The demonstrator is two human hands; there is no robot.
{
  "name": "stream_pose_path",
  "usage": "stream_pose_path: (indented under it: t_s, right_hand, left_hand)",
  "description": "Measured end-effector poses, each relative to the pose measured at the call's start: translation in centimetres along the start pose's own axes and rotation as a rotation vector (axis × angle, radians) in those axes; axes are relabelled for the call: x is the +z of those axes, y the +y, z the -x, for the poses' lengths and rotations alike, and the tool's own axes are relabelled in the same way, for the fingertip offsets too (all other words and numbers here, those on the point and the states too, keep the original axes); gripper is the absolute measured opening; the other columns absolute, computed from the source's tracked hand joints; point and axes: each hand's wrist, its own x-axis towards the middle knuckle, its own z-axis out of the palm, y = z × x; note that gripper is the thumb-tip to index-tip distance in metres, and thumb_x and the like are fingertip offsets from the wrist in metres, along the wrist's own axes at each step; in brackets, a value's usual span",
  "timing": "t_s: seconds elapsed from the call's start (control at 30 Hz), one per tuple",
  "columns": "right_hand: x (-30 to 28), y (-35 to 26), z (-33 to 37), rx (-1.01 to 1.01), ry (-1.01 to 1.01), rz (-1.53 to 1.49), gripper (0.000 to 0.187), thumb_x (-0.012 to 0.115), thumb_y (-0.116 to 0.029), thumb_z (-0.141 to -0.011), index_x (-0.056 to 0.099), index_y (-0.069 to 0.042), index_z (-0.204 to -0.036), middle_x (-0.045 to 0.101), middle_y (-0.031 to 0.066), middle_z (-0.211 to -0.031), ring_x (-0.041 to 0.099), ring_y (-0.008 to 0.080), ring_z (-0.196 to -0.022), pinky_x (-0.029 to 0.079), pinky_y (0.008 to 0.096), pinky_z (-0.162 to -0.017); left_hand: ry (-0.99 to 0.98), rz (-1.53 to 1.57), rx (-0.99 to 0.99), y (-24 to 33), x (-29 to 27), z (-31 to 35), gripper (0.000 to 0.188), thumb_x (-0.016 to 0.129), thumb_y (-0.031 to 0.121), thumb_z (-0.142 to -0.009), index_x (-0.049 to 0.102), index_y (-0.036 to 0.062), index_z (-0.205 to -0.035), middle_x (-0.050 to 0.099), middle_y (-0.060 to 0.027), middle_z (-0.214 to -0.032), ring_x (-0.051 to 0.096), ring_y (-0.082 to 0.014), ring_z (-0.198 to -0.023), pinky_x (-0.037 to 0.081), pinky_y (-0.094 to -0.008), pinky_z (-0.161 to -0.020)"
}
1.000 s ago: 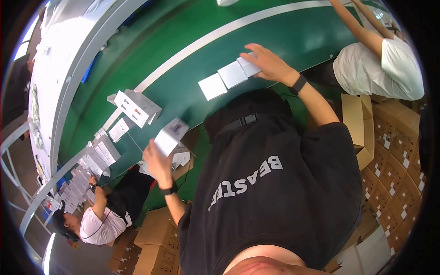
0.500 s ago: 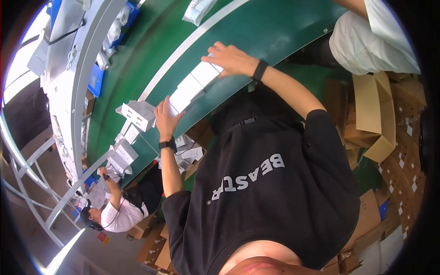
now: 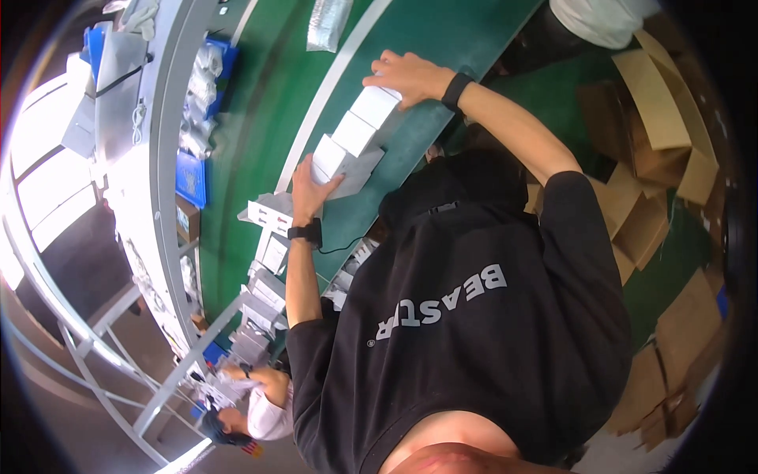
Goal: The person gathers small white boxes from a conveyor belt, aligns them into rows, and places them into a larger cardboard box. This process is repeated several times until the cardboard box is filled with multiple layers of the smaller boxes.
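Head view: vs approx. 1 s ago, box carried by L hand (image 3: 310, 192) has been joined to row of white boxes (image 3: 355, 133) just R of white strip (image 3: 322, 99), one end clamped by L hand, other by R hand (image 3: 410, 77), so row's braced both ends.

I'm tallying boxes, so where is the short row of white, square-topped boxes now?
In the head view, the row of white boxes is above and left of centre, over the green tabletop, between the left hand and right hand.
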Motion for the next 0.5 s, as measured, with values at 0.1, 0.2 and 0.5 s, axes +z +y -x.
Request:
stream_pose_path:
  t_s: [0.1,0.2,0.5]
  right_hand:
    - [0.2,-1.0,0.5,0.065,0.021,0.023,0.083,0.088,-0.019,-0.057,0.052,-0.020,-0.132,0.055,0.0065,-0.117,0.047,0.0328,-0.120,0.055,0.0425,-0.083]
    - [0.6,-1.9,1.3,0.146,0.041,0.047,0.084,0.087,-0.018,-0.058,0.051,-0.020,-0.133,0.054,0.0072,-0.119,0.046,0.0333,-0.123,0.055,0.0426,-0.085]
    - [1.2,-3.4,2.2,0.328,0.072,0.012,0.091,0.091,-0.019,-0.055,0.050,-0.022,-0.136,0.052,0.0098,-0.131,0.042,0.0348,-0.130,0.053,0.0456,-0.094]
  left_hand:
    - [-0.014,0.032,0.069,-0.4,-0.7,-0.3,0.089,0.088,0.039,-0.067,0.051,-0.0046,-0.135,0.062,-0.0254,-0.122,0.060,-0.0394,-0.111,0.046,-0.0438,-0.099]
    - [-0.037,-0.028,0.070,0.1,-1.3,-0.7,0.088,0.086,0.042,-0.069,0.049,-0.0053,-0.134,0.060,-0.0253,-0.123,0.059,-0.0408,-0.111,0.047,-0.0471,-0.097]
    - [0.121,-0.273,-0.438,1.3,1.3,3.5,0.095,0.077,0.061,-0.071,0.043,-0.0044,-0.131,0.056,-0.0264,-0.124,0.059,-0.0458,-0.110,0.048,-0.0533,-0.093]
